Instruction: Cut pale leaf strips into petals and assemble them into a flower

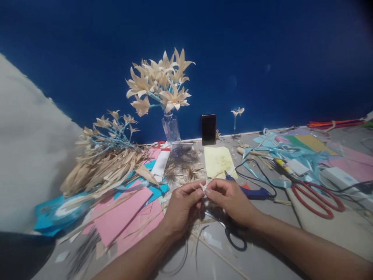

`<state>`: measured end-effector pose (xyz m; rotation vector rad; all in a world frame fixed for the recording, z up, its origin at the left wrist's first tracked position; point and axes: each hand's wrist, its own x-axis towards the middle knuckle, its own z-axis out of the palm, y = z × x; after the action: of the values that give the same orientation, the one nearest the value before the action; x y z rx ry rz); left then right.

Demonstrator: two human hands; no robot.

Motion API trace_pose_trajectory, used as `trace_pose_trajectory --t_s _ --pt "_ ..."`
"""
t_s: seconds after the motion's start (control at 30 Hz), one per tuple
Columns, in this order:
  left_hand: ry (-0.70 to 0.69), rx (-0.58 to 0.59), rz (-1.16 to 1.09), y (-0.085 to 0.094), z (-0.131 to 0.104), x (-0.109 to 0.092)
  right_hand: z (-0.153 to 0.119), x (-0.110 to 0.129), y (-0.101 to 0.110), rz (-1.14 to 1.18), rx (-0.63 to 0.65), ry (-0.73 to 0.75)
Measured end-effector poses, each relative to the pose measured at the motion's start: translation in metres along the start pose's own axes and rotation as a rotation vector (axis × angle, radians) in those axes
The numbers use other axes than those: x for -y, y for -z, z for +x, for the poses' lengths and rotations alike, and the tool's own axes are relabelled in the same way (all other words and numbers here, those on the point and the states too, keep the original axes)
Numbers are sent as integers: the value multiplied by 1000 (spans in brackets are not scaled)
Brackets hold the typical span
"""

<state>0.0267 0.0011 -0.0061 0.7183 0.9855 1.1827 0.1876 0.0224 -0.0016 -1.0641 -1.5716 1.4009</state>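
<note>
- Two bare hands, left hand [183, 206] and right hand [235, 201], near touching, just below frame center.
- Each grip nearly closed, thumb against fingers, pinching small pale piece [203, 188] between them.
- Black-handled scissors [226, 230] below hands, lower center.
- Blue glue gun [256, 193] just beside right hand.
- Clear bottle [172, 130] holds pale flowers [174, 97], upper center-left.
- Phone [208, 130] upright near blue wall [262, 58].
- Pink sheets [124, 214] lower left.
</note>
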Motion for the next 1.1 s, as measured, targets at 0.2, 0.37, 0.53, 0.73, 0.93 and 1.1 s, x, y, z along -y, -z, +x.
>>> trace_pose_trajectory --t_s 0.2,0.37,0.53,0.73,0.93,1.1 --pt "14 50 8 3 1 3 2 -6 1 140 27 -88" --pt "-9 20 50 6 1 4 3 -2 3 132 78 -121" --pt "89 27 -112 3 0 -4 7 12 18 -7 128 -108" --pt "42 38 -108 2 2 -3 7 7 11 -68 92 -27" --pt "15 70 -150 -2 0 -3 4 4 1 21 51 32" --pt "-29 60 -91 -1 1 -7 4 3 0 -58 69 12"
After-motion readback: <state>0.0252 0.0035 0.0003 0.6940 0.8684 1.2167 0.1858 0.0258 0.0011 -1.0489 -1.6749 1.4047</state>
